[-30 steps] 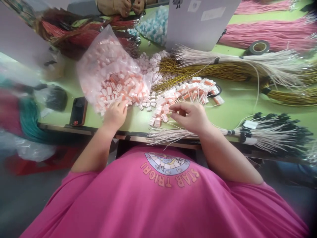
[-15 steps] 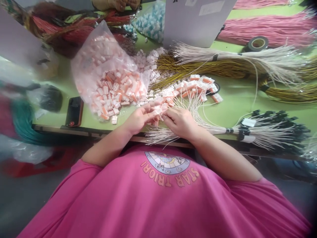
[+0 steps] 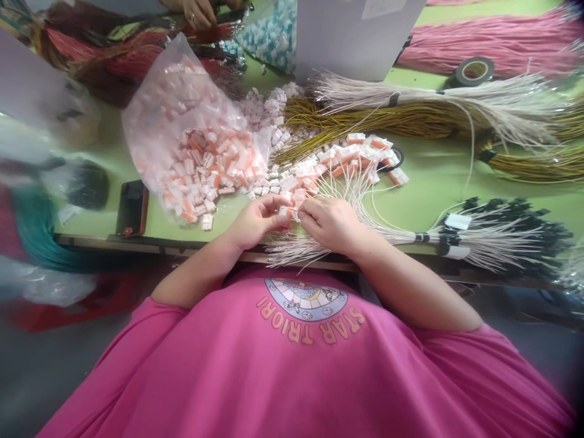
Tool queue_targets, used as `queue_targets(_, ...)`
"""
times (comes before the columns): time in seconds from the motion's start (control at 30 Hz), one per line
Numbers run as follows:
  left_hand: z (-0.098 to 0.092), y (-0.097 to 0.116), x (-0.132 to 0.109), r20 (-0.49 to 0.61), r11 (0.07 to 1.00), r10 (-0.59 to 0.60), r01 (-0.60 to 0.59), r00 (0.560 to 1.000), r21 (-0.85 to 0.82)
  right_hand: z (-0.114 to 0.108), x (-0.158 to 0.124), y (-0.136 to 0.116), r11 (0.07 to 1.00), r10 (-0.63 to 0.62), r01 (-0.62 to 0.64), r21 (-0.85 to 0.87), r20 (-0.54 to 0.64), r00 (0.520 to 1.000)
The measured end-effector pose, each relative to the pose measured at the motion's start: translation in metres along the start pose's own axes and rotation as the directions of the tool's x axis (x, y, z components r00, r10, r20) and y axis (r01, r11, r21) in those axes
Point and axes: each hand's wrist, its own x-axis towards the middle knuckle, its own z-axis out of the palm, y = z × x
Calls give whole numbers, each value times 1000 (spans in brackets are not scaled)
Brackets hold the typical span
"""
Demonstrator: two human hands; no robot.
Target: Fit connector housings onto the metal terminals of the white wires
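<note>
My left hand (image 3: 258,222) is closed, pinching a small white-and-orange connector housing (image 3: 286,212) between thumb and fingertips. Right beside it, my right hand (image 3: 329,224) has its fingers pressed together on a thin white wire, its tip at the housing; the fingers mostly hide the wire. Under the right hand runs a tied bundle of white wires (image 3: 392,234), with loose ends near the table edge. Beyond the hands, wires from this bundle end in a pile of white-and-orange connectors (image 3: 351,155).
An open plastic bag of connectors (image 3: 159,121) lies to the left, near a phone (image 3: 132,208). Behind are yellow wires (image 3: 401,123), more white wires (image 3: 438,100), a tape roll (image 3: 474,71) and pink wires (image 3: 474,45). Another person's hand (image 3: 199,13) is at the far side.
My hands have parted slightly, and the connector in my left fingers shows more clearly. The view has shifted a little. The other person's hand has moved.
</note>
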Motion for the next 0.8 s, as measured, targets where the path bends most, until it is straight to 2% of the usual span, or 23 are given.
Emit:
queue_targets(0.23, 1, 3, -1, -35, 984, 79, -72, 996, 164, 1, 2, 1, 1000, 15, -14, -20, 60, 998)
queue_targets(0.4, 1, 1, -2, -58, 930, 159, -130, 986, 343, 1, 2, 1, 1000, -8, 6, 23, 89, 996)
queue_targets(0.5, 4, 0, -2, -48, 918, 192, -162, 980, 363, 5, 2, 1, 999, -20, 15, 49, 96, 995)
queue_targets(0.67, 7, -4, -1, -42, 871, 258, -214, 965, 443, 12, 2, 3, 993, 37, -43, 109, 54, 998)
queue_targets(0.8, 10, -3, -4, -41, 818, 270, -206, 962, 537, 12, 3, 1, 986, 69, -79, 143, 74, 995)
